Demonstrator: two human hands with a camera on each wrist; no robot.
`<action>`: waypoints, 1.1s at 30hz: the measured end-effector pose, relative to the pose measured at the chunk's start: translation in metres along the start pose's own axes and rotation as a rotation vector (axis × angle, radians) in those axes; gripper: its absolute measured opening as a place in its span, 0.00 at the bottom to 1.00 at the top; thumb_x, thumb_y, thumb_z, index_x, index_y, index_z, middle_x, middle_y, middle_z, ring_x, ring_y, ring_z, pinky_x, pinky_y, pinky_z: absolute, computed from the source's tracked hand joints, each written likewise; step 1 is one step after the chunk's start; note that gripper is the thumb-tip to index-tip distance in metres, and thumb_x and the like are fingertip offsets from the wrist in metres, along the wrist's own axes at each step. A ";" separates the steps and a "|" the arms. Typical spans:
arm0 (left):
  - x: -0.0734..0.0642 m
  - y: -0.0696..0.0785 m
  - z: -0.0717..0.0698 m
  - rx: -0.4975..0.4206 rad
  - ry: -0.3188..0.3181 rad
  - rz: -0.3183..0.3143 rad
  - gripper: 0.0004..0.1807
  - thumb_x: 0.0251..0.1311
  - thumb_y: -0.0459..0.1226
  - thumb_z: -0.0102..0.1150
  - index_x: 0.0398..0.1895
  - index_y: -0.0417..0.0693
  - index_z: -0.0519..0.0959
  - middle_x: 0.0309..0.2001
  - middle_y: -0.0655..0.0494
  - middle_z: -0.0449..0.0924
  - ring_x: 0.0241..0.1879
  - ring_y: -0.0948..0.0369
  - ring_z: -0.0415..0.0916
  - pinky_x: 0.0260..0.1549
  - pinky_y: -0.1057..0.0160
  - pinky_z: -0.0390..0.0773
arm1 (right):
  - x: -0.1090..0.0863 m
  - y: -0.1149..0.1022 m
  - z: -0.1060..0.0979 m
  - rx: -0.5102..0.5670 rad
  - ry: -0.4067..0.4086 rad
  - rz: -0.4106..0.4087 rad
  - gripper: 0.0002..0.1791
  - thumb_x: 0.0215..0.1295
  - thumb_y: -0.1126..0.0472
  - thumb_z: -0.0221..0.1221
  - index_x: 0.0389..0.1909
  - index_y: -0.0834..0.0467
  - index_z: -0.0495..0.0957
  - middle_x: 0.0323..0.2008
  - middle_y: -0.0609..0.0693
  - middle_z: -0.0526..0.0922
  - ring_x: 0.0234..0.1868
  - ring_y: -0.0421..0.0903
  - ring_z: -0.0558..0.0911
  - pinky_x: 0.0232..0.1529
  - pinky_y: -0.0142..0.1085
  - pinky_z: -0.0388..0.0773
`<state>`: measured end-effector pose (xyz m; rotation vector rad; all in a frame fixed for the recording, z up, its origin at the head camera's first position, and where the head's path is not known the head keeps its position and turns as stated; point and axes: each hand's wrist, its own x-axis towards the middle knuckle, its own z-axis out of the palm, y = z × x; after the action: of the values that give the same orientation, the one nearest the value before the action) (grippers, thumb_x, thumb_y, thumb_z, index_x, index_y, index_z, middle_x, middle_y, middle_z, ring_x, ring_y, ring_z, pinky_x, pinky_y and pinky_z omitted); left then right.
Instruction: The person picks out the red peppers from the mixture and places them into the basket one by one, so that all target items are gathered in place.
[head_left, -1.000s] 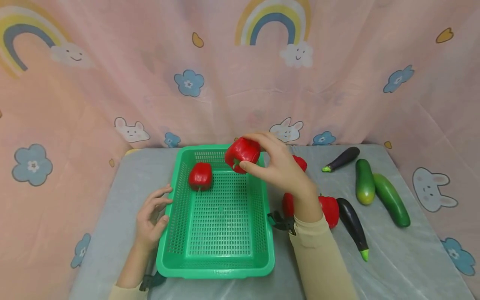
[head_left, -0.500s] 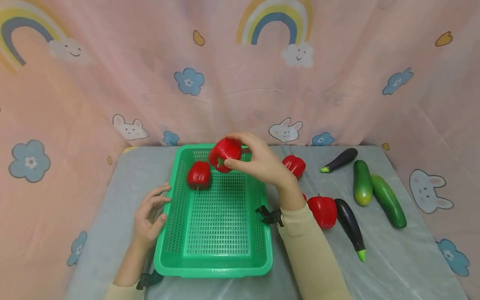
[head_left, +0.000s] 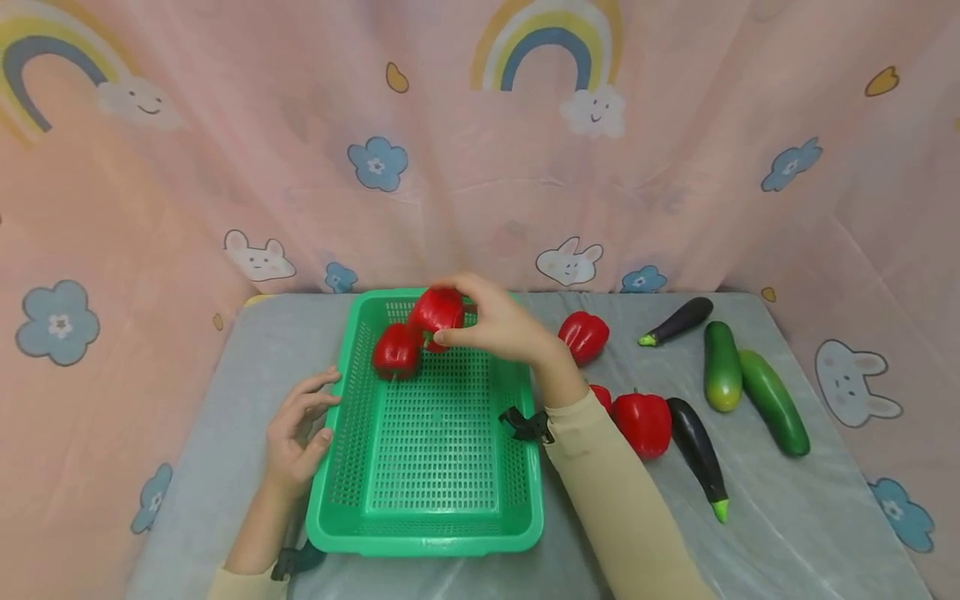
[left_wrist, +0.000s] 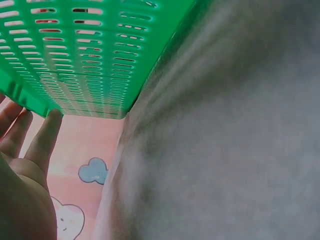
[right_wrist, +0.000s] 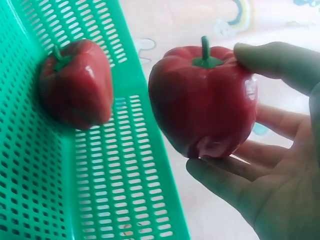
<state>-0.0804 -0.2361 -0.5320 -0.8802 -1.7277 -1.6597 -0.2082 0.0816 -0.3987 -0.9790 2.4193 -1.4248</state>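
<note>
My right hand (head_left: pixel 498 325) holds a red bell pepper (head_left: pixel 439 312) between thumb and fingers, over the far part of a green plastic basket (head_left: pixel 423 546). In the right wrist view the held bell pepper (right_wrist: pixel 202 105) has its green stem up, with the thumb near the top and fingertips underneath. Another red bell pepper (head_left: pixel 396 353) lies inside the basket by the far left corner. My left hand (head_left: pixel 296 437) is at the basket's left side, fingers loosely bent; in the left wrist view its fingertips (left_wrist: pixel 52 117) touch the rim.
Right of the basket on the grey cloth (head_left: pixel 787 517) lie more red bell peppers (head_left: pixel 583 337), one partly hidden by my right sleeve (head_left: pixel 611 492). Further right are two eggplants (head_left: pixel 699 454) and two green cucumber-like vegetables (head_left: pixel 776 404). A pink patterned curtain (head_left: pixel 465 225) stands behind.
My right hand has carried the bell pepper left and slightly down, close to the one in the basket. The left hand stays at the basket's side.
</note>
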 end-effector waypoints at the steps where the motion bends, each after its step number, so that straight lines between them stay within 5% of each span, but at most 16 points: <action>1: 0.000 0.000 0.000 0.001 -0.001 0.001 0.23 0.75 0.36 0.63 0.45 0.14 0.76 0.64 0.25 0.77 0.73 0.41 0.74 0.68 0.58 0.79 | 0.001 0.001 0.001 -0.013 -0.009 0.002 0.37 0.64 0.56 0.74 0.73 0.57 0.76 0.65 0.50 0.79 0.64 0.49 0.77 0.60 0.54 0.85; 13: 0.002 -0.003 -0.001 0.000 -0.014 -0.009 0.23 0.76 0.36 0.63 0.46 0.14 0.76 0.64 0.25 0.77 0.74 0.42 0.73 0.68 0.58 0.79 | 0.010 0.008 0.015 -0.204 -0.145 0.060 0.38 0.60 0.58 0.74 0.73 0.53 0.76 0.71 0.51 0.72 0.66 0.51 0.75 0.59 0.47 0.85; 25: 0.001 -0.001 -0.002 -0.006 -0.014 -0.013 0.21 0.74 0.33 0.62 0.47 0.14 0.76 0.65 0.25 0.76 0.74 0.42 0.73 0.68 0.58 0.79 | 0.012 0.020 0.022 -0.264 -0.230 0.158 0.46 0.55 0.62 0.74 0.78 0.55 0.72 0.73 0.56 0.70 0.68 0.55 0.74 0.59 0.54 0.85; 33: 0.000 0.001 -0.002 0.014 -0.015 -0.018 0.19 0.73 0.32 0.61 0.47 0.16 0.77 0.65 0.26 0.77 0.73 0.42 0.74 0.67 0.59 0.79 | 0.015 0.056 0.033 -0.271 -0.223 0.115 0.44 0.53 0.58 0.75 0.75 0.53 0.76 0.70 0.53 0.75 0.67 0.53 0.75 0.62 0.54 0.83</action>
<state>-0.0792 -0.2380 -0.5314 -0.8756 -1.7595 -1.6547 -0.2300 0.0668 -0.4600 -0.9743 2.4942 -0.9137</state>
